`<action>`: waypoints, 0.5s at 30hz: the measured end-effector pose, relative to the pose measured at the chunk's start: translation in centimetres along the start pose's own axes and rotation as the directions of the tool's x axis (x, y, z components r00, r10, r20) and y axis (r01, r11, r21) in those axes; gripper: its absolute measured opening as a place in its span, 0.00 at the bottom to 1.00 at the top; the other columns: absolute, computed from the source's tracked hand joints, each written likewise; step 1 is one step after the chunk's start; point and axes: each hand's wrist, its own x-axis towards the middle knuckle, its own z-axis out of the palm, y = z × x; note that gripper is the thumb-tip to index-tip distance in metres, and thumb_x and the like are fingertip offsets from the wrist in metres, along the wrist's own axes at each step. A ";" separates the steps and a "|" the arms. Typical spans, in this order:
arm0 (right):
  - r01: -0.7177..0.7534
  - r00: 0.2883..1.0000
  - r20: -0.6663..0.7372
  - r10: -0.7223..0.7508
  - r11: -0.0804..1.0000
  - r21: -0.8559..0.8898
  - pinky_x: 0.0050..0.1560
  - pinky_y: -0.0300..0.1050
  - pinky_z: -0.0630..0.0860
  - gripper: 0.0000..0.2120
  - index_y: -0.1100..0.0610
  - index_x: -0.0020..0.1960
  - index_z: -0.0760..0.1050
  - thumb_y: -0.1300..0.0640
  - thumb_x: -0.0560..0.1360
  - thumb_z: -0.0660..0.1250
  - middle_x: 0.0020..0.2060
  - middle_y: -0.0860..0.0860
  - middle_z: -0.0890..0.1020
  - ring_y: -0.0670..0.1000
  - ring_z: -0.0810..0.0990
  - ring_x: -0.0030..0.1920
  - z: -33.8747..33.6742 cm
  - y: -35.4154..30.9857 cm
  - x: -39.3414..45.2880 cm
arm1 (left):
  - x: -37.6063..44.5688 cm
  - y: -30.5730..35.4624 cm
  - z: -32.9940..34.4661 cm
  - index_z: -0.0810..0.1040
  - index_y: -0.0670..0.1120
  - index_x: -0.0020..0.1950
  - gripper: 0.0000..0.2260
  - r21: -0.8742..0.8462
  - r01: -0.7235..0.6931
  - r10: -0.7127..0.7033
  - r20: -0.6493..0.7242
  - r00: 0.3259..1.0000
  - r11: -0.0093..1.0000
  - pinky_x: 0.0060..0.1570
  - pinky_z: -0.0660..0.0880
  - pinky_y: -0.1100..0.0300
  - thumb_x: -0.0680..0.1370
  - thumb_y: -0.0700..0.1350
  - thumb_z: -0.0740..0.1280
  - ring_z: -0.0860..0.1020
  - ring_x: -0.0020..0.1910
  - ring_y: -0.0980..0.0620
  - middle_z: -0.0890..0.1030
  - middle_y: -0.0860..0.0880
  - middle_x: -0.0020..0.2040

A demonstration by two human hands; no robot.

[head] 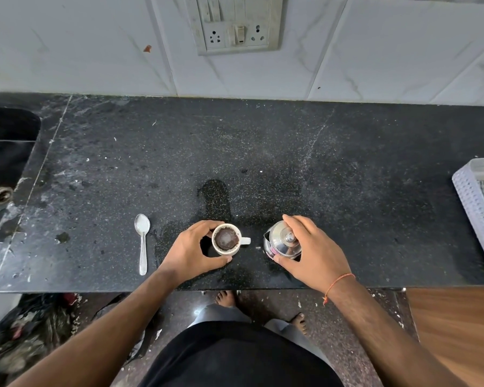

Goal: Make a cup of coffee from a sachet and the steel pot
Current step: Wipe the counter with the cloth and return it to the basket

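Observation:
A small white cup [226,240] with dark coffee in it stands upright on the black counter [263,152], its handle pointing right. My left hand [192,251] curls round the cup's left side, thumb near me and fingers on the far rim. To the right sits the lidded steel pot [282,243], its spout toward the cup. My right hand [312,251] grips the pot from the right, thumb at its near base and fingers over the far edge of the lid. A steel spoon [142,241] lies left of the cup. No sachet is visible.
A sink [3,169] is set into the counter at the far left. A white perforated basket [479,210] holding a checked cloth sits at the right edge. A switch and socket panel [235,23] is on the tiled wall. A wet patch lies behind the cup.

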 end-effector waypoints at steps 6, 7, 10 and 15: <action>0.003 1.000 -0.007 -0.003 1.000 -0.018 0.63 0.47 0.80 0.46 0.42 0.84 0.57 0.33 0.73 0.74 0.78 0.37 0.64 0.46 0.68 0.75 -0.1 -0.2 -0.3 | -0.5 -0.1 -0.1 0.77 0.54 0.75 0.40 -0.012 0.019 -0.019 -0.001 1.000 1.000 0.67 0.75 0.64 0.66 0.61 0.86 0.80 0.65 0.60 0.80 0.62 0.68; 0.005 1.000 -0.012 -0.005 1.000 -0.011 0.63 0.47 0.80 0.48 0.42 0.85 0.56 0.34 0.73 0.75 0.78 0.37 0.64 0.46 0.67 0.76 -0.1 -0.3 -0.3 | -0.5 0.0 -0.1 0.77 0.54 0.76 0.41 -0.011 0.018 -0.018 -0.007 1.000 1.000 0.68 0.75 0.62 0.66 0.62 0.86 0.79 0.66 0.60 0.79 0.62 0.69; 0.000 1.000 -0.013 0.000 1.000 0.002 0.66 0.47 0.79 0.50 0.43 0.85 0.55 0.34 0.71 0.76 0.79 0.38 0.64 0.45 0.64 0.78 -0.1 -0.3 -0.6 | -0.7 0.2 -0.1 0.76 0.53 0.77 0.42 0.012 0.005 -0.005 -0.020 1.000 1.000 0.73 0.74 0.56 0.67 0.64 0.85 0.77 0.71 0.60 0.78 0.60 0.72; 0.037 0.997 -0.063 -0.039 0.999 -0.030 0.70 0.46 0.76 0.51 0.47 0.85 0.57 0.33 0.70 0.76 0.80 0.42 0.64 0.48 0.64 0.79 0.2 0.0 -1.1 | -1.2 0.3 0.3 0.73 0.51 0.80 0.45 0.069 -0.025 0.030 -0.068 0.997 0.997 0.78 0.70 0.51 0.68 0.65 0.84 0.71 0.78 0.57 0.75 0.58 0.77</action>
